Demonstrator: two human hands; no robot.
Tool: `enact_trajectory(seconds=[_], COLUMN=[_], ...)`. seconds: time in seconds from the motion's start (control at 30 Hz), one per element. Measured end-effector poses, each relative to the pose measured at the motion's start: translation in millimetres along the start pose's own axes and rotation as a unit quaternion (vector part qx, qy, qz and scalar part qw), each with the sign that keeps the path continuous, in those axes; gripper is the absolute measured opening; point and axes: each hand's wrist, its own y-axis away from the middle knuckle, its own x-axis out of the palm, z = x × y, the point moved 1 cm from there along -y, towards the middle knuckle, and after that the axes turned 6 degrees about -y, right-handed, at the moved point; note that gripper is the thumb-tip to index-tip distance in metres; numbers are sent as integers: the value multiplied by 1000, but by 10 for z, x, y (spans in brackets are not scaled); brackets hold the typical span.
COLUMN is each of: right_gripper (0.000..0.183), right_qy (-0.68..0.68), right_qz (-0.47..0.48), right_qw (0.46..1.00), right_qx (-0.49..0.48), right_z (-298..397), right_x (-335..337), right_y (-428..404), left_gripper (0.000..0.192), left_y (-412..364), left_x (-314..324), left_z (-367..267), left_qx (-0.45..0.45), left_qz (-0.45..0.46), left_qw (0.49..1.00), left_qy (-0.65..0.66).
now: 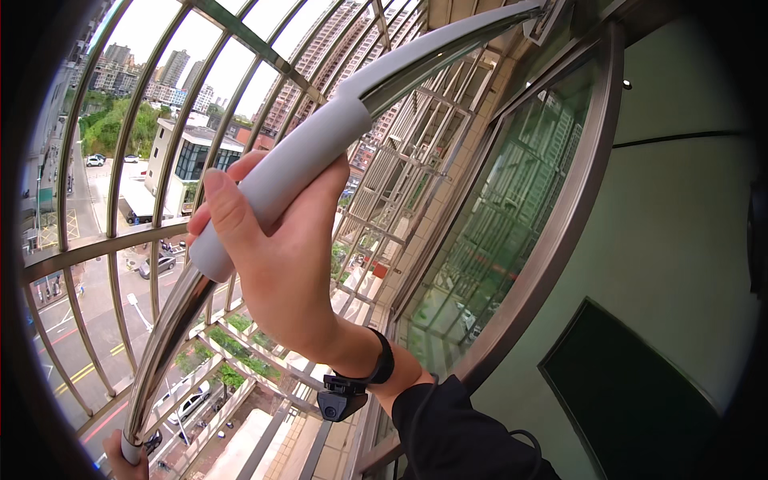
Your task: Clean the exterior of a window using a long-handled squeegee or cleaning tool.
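My right hand is wrapped round the thick grey sleeve of a long pole, its thumb lying across the near side. Below the sleeve the pole continues as a shiny metal tube. At the lower left my left hand, partly cut off by the view's rim, grips the tube's lower end by a pale collar. Above my right hand a grey arm slants up to a head at the top right, only partly visible. A small black camera is strapped to my right wrist.
Metal security bars stand close behind the pole on the left. To the right are a sliding window's glass pane and its brown metal frame. A dark panel sits against the pale wall. A street lies far below.
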Motion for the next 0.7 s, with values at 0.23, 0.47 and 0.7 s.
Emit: enact_trajectory(seconds=[0.23, 0.47, 0.7], right_gripper=[77, 72, 56], right_qy=[33, 8, 3], right_qz=[18, 25, -32], right_qw=[999, 999, 999], right_qx=[20, -31, -12], right_z=[111, 338, 207], right_x=[68, 135, 45], right_y=[43, 170, 271], left_gripper=[41, 32, 41], left_y=[189, 210, 395], left_x=[257, 401, 574], left_z=[45, -96, -39], left_qx=[-3, 41, 26], left_qz=[-3, 23, -66], left_qw=[1000, 997, 997], left_qy=[-3, 60, -19])
